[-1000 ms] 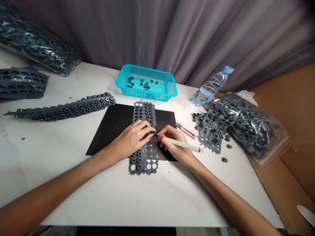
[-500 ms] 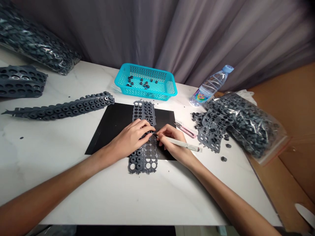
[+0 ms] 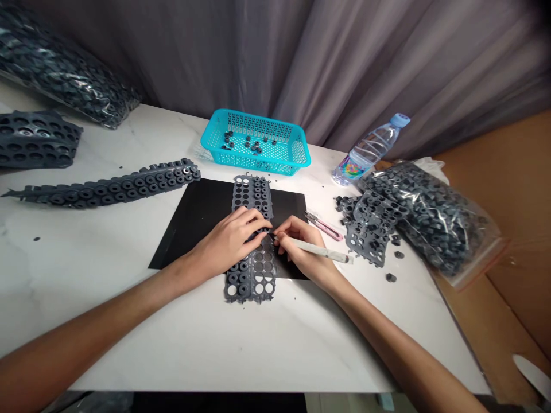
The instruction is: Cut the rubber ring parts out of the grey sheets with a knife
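Dark-grey, perforated rubbery sheet (image 3: 252, 278) studded with ring plugs (image 3: 243, 275): lies across flat black mat (image 3: 185, 226); probably light, floppy, tearable at thin webs; best held by solid centre strip. Left hand (image 3: 230, 240) rests over middle, pinch unclear; right hand (image 3: 301, 244) grasps slim whitish pen-like tool (image 3: 325, 250).
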Available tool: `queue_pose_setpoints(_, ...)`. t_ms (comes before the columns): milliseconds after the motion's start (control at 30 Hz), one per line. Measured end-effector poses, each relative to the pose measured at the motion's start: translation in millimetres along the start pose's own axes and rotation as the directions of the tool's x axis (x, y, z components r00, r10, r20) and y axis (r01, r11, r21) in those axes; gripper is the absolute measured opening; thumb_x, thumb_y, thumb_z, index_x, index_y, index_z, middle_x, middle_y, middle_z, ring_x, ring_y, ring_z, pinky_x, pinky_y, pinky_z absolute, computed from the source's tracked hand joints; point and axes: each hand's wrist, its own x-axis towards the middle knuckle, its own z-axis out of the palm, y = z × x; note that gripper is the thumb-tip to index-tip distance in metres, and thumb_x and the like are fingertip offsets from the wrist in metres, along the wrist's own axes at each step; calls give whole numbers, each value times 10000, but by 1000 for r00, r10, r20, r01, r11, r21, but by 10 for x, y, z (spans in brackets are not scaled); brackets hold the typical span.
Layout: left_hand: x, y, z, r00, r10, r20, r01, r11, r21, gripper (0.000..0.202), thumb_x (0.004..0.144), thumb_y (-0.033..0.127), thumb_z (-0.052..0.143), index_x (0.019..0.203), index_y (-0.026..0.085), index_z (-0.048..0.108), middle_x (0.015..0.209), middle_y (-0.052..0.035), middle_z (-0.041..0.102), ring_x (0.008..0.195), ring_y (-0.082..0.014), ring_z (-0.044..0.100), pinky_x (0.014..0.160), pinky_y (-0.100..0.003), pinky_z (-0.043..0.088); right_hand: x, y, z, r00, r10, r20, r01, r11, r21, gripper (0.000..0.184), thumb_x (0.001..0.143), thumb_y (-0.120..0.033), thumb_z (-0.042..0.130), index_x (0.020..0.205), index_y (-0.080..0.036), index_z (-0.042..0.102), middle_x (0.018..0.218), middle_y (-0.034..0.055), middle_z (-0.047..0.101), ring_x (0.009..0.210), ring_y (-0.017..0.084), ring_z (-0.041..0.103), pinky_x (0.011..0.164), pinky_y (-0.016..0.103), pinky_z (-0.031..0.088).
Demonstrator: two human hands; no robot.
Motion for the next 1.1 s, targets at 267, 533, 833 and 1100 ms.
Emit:
queue_pose_setpoints(267, -10, 73, -21, 995, 92, 40, -99, 963, 249, 225, 1093, 157, 513, 1243, 189, 678, 1179, -84, 714, 1085, -260, 632, 979, -411, 517, -3, -27, 44, 999, 1, -43, -2, 1000, -17, 46, 931, -228, 620, 886, -218, 616, 760, -14, 651, 620, 139, 597, 562, 246, 439)
queue_pose_setpoints(533, 75, 38, -10, 997, 43, -58, -40, 998, 53, 223, 1084, 104, 463, 1142, 196, 658, 1170, -71, 728, 1068, -242, 677, 948, -400, 535, -57, -54, 74, 997, -36, -66, 28, 992, -123, 77, 927, -215, 613, 850, -211, 612, 755, -22, 594, 659, 142, 508, 578, 262, 347)
queue_pose_setpoints(833, 114, -151, -181, 836, -548, 28, 221, 290, -931, 200, 1000, 336, 719, 1095, 165, 683, 1126, -96, 768, 1005, -176, 719, 937, -308, 573, -15, 12, -1, 996, 23, -86, -21, 1000, 18, 64, 921, -273, 642, 898, -214, 635, 772, 1, 667, 588, 133, 566, 507, 240, 413)
queue_pose_setpoints(1100, 3, 43, -146, 872, -412, 263, 363, 187, -913, 267, 1028, 359, 697, 1220, 190, 771, 1175, -115, 794, 1007, -199, 751, 983, -366, 590, 108, 89, -191, 959, -1, -283, 12, 999, 34, 109, 941, -317, 650, 943, -209, 655, 729, -1, 653, 524, 129, 535, 402, 222, 413)
